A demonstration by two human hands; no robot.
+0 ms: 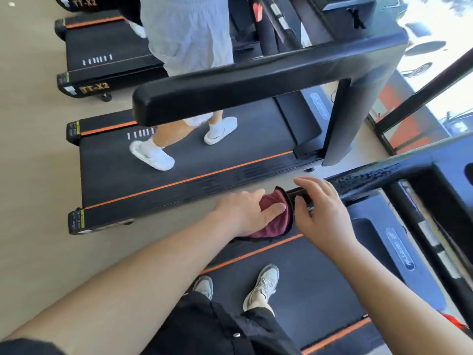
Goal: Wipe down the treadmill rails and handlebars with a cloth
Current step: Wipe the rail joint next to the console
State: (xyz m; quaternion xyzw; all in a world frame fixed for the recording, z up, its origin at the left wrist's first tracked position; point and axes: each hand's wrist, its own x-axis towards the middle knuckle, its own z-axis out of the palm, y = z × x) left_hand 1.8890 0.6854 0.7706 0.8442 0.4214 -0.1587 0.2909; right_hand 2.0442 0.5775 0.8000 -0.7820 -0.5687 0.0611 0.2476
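I stand on a black treadmill (320,283) with orange stripes. Its left handrail (371,178) runs from the console toward me and looks wet or speckled. My left hand (245,213) presses a maroon cloth (276,221) against the near end of that handrail, fingers spread over it. My right hand (322,216) hovers just right of the cloth over the rail end, fingers apart, holding nothing. The rail end itself is mostly hidden by the cloth and my hands.
A neighbouring treadmill (179,162) lies to the left, with a person in white shoes (153,155) walking on it and its thick black handrail (243,85) at hand height. More treadmills stand beyond. A window frame (422,98) is at right.
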